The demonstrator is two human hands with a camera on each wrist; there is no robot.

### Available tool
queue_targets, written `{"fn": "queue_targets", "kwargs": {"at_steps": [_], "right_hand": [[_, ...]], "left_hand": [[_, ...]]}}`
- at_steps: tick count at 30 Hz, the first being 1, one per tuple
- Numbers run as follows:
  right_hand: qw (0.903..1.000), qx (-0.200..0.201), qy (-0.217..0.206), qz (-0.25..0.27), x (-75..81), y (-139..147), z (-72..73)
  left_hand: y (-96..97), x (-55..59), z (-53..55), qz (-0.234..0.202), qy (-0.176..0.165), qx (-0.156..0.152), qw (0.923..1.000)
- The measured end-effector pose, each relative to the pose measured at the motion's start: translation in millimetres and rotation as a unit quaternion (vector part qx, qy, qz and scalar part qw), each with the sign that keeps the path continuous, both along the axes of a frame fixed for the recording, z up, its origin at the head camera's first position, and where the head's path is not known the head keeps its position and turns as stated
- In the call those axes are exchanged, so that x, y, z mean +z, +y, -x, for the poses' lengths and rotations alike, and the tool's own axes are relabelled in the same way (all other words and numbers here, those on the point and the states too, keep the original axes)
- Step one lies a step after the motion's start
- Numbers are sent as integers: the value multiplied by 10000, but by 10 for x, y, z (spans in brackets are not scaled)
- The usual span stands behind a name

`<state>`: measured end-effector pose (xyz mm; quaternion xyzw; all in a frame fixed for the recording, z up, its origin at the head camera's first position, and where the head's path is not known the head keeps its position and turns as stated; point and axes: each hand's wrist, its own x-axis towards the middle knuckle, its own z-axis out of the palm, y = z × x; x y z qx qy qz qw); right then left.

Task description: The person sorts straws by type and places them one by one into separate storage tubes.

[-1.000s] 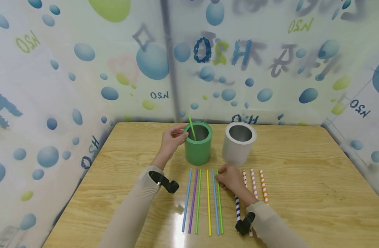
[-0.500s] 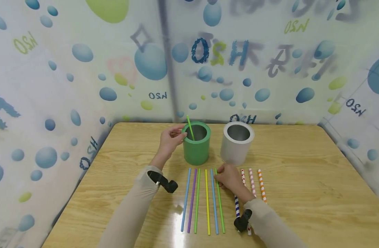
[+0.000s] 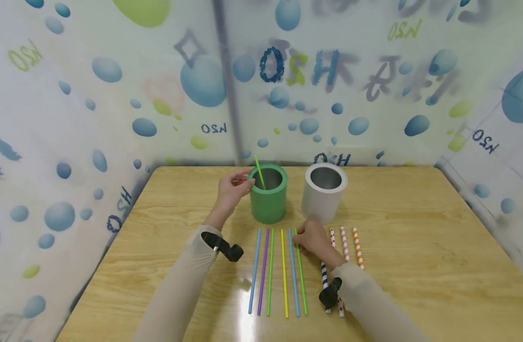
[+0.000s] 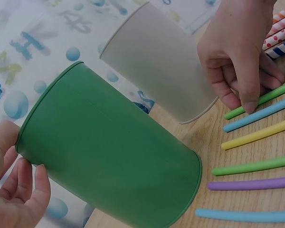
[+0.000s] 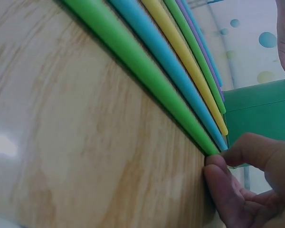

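My left hand [image 3: 234, 191] holds the left rim of a green can [image 3: 268, 206], thumb and fingers at its edge. One light green straw [image 3: 260, 172] leans inside that can, its top sticking out above the rim. In front of the white can [image 3: 323, 204], the fingertips of my right hand [image 3: 316, 239] pinch the far end of a green straw [image 3: 301, 280], rightmost of the plain straws. In the right wrist view this straw [image 5: 147, 76] runs along the tabletop up to the thumb and finger. A blue straw [image 3: 293, 270] lies just left of it.
Further left lie yellow [image 3: 284, 270], green [image 3: 270, 270], purple [image 3: 263, 270] and blue [image 3: 254, 270] straws, side by side. Striped and dotted straws, including an orange one [image 3: 357, 247] and a pink one [image 3: 345, 242], lie right of my right hand, partly under the forearm. A patterned wall backs the table [image 3: 415, 266].
The near end of the pinched green straw has swung slightly right, away from the blue one. Both hands keep their places; the head view has shifted a little.
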<state>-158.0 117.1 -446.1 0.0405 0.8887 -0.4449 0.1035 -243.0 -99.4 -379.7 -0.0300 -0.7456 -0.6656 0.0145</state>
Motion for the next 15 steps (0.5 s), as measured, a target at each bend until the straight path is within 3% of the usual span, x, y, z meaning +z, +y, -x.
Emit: {"fn": "queue_targets", "kwargs": {"at_steps": [9,15], "right_hand": [[9997,140,113,-137,23,-10,63],[9998,71,-133,100,2,11,40]], "left_hand": [[-17,24,25,-26,24,63,10000],[3,18,1,12,-17,51,10000]]}}
